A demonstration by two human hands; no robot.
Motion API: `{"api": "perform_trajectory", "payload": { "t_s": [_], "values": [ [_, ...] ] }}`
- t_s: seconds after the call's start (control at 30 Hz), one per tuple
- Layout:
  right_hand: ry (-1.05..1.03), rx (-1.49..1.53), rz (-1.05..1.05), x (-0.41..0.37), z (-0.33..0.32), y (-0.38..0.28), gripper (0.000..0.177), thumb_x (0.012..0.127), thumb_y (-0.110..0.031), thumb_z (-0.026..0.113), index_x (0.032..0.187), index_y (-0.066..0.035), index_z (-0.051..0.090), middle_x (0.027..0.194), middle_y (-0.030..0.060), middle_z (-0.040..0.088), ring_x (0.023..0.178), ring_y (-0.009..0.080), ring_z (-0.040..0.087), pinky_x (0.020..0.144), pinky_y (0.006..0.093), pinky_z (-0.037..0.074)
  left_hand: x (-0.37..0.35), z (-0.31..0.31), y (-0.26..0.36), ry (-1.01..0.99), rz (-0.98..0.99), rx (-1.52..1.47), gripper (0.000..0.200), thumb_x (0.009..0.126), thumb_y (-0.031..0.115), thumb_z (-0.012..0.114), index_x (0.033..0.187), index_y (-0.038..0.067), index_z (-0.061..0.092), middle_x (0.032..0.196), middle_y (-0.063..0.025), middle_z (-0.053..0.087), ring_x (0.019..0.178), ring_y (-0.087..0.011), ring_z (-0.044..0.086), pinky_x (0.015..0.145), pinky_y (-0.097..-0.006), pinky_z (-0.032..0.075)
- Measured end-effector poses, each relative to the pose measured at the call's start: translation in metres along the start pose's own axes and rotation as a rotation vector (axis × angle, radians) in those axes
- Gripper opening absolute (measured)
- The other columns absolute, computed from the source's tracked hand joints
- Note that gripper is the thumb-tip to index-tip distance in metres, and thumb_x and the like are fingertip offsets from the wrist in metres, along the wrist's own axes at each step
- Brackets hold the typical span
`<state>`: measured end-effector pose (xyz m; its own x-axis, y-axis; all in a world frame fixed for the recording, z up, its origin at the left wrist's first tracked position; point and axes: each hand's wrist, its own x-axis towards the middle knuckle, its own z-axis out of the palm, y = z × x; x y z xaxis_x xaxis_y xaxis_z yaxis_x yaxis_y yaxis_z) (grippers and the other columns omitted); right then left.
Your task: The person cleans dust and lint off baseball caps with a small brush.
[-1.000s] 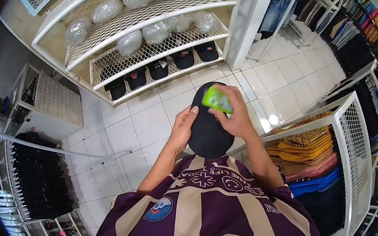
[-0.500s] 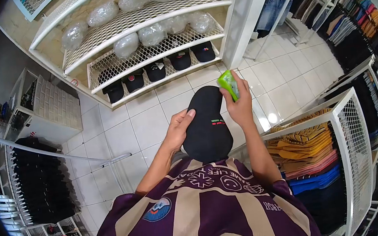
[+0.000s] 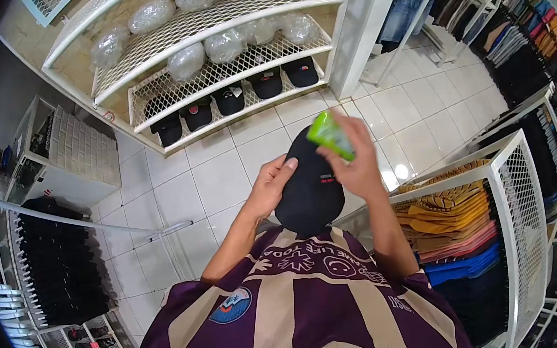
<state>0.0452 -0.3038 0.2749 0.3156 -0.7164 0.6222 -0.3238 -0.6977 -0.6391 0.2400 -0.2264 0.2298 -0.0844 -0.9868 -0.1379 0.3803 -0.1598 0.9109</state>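
Note:
A black cap (image 3: 306, 202) with a small red and green mark is in front of my chest. My left hand (image 3: 274, 187) grips its left edge, thumb on top and fingers underneath. In my right hand (image 3: 358, 161) is a small bright green object (image 3: 331, 135) with a pale, shiny patch, its exact kind unclear. The green object overlaps the upper right of the cap, close over the brim. Motion blurs the right fingers a little, and part of the cap's mark is hidden.
A white mesh shelf (image 3: 243, 112) ahead carries black caps (image 3: 264, 84) and plastic-wrapped bundles (image 3: 225, 47). On the right, a white rack (image 3: 509, 180) holds folded clothes (image 3: 444, 223). Black garments (image 3: 60, 263) hang at left near a metal rail (image 3: 75, 216). White tiles (image 3: 223, 174) cover the floor.
My right hand has moved left with the green object, from beside the cap to over its upper right. The cap has turned slightly in my left hand.

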Motion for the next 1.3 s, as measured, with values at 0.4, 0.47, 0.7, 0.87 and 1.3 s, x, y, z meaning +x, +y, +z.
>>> {"api": "perform_trajectory", "payload": {
  "t_s": [0.4, 0.47, 0.7, 0.87, 1.3],
  "values": [
    [0.138, 0.902, 0.454, -0.032, -0.023, 0.061, 0.058, 0.087, -0.011, 0.072, 0.140, 0.005, 0.053, 0.122, 0.0095, 0.063, 0.111, 0.0156, 0.059, 0.098, 0.0276, 0.044, 0.015, 0.019, 0.012, -0.054, -0.008, -0.176, 0.038, 0.108, 0.025, 0.051, 0.135, 0.000, 0.058, 0.119, -0.0044, 0.068, 0.103, -0.0090, 0.064, 0.092, -0.0253, 0.051],
    [0.124, 0.945, 0.452, -0.032, -0.027, 0.066, 0.059, 0.086, -0.011, 0.073, 0.139, 0.004, 0.054, 0.126, 0.0099, 0.062, 0.116, 0.0170, 0.058, 0.102, 0.0292, 0.043, 0.020, 0.027, 0.010, -0.031, -0.014, -0.268, 0.037, 0.107, 0.023, 0.054, 0.136, 0.000, 0.057, 0.121, -0.0042, 0.068, 0.105, -0.0095, 0.064, 0.093, -0.0255, 0.051],
    [-0.206, 0.469, 0.303, -0.007, -0.055, 0.023, 0.062, 0.080, -0.005, 0.081, 0.138, -0.001, 0.058, 0.119, 0.0106, 0.064, 0.114, 0.0187, 0.060, 0.103, 0.0303, 0.043, 0.050, 0.023, 0.029, -0.312, -0.120, 0.137, 0.026, 0.091, 0.005, 0.073, 0.116, 0.000, 0.070, 0.101, -0.0026, 0.073, 0.092, -0.0074, 0.065, 0.086, -0.0259, 0.052],
    [-0.194, -0.161, -0.134, 0.001, -0.055, -0.009, 0.062, 0.080, -0.007, 0.082, 0.138, -0.004, 0.059, 0.118, 0.0152, 0.064, 0.113, 0.0251, 0.062, 0.100, 0.0326, 0.045, 0.053, 0.031, 0.018, -0.317, 0.088, 0.166, 0.024, 0.091, 0.008, 0.074, 0.112, -0.001, 0.070, 0.097, -0.0027, 0.073, 0.085, -0.0083, 0.066, 0.081, -0.0260, 0.054],
    [0.077, -0.103, 0.290, -0.007, -0.072, 0.000, 0.060, 0.079, -0.010, 0.082, 0.134, -0.006, 0.059, 0.124, 0.0165, 0.061, 0.117, 0.0341, 0.059, 0.102, 0.0384, 0.045, 0.022, 0.035, 0.015, -0.296, 0.030, 0.100, 0.019, 0.093, 0.009, 0.073, 0.108, -0.002, 0.071, 0.094, -0.0018, 0.072, 0.083, -0.0075, 0.064, 0.077, -0.0244, 0.053]
  ]
}}
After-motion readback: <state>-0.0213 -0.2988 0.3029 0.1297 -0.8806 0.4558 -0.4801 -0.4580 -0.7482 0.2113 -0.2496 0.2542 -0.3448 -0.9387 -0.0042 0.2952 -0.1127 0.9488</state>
